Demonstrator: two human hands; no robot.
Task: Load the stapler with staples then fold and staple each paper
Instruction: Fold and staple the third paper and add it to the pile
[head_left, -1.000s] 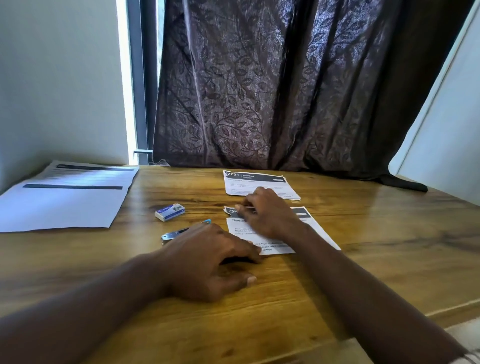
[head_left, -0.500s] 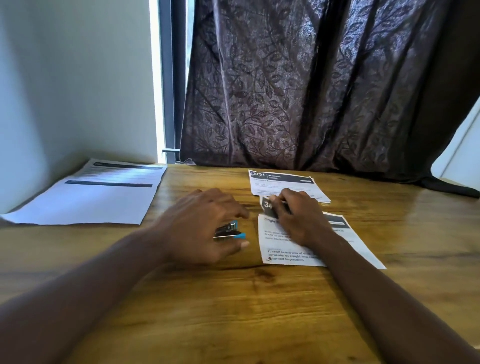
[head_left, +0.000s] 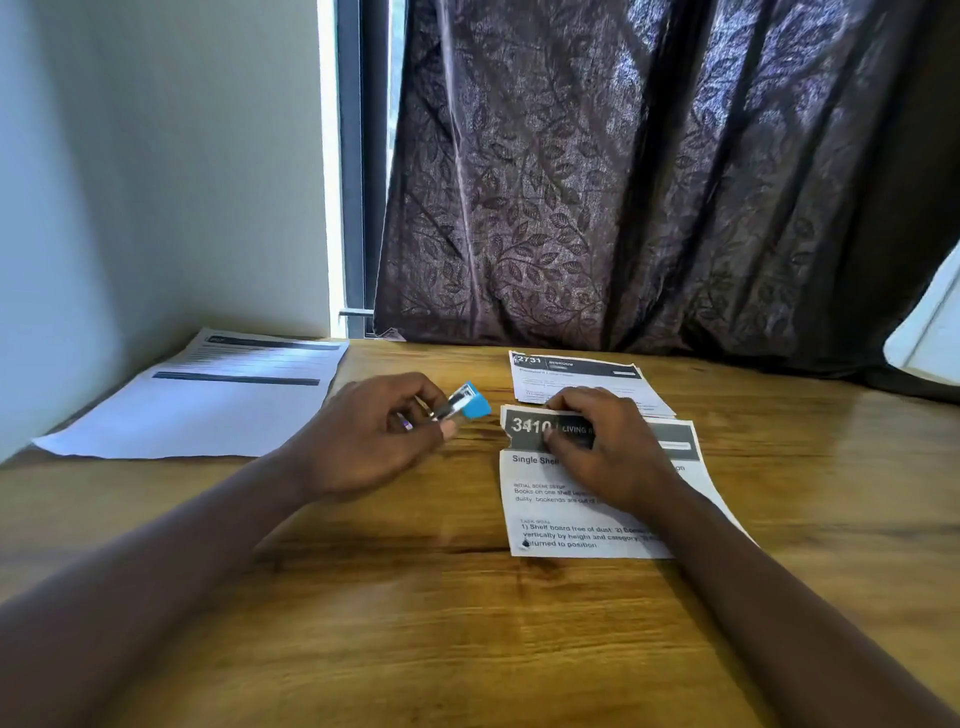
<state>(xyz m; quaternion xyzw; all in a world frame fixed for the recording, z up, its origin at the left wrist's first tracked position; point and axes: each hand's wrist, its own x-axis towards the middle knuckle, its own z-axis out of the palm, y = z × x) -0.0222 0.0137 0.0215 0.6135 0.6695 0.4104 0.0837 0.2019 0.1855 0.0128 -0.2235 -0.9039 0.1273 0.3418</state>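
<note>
My left hand (head_left: 369, 441) holds a small stapler (head_left: 462, 405) with a blue tip and metal body, lifted just off the wooden table (head_left: 415, 597), its tip pointing right toward the paper. My right hand (head_left: 602, 447) pinches the folded top edge of a printed sheet marked "3410" (head_left: 571, 514) and presses it to the table. The stapler tip is a short gap left of that sheet's top-left corner. A second folded sheet marked "2731" (head_left: 576, 376) lies just behind it.
A larger stack of flat printed sheets (head_left: 208, 405) lies at the table's far left by the wall. A dark patterned curtain (head_left: 649, 182) hangs behind the table's back edge. The staple box is out of sight.
My left hand picked the stapler up from the table and carried it toward the "3410" sheet. My right hand stayed on the sheet's folded top. The camera view shifted left.
</note>
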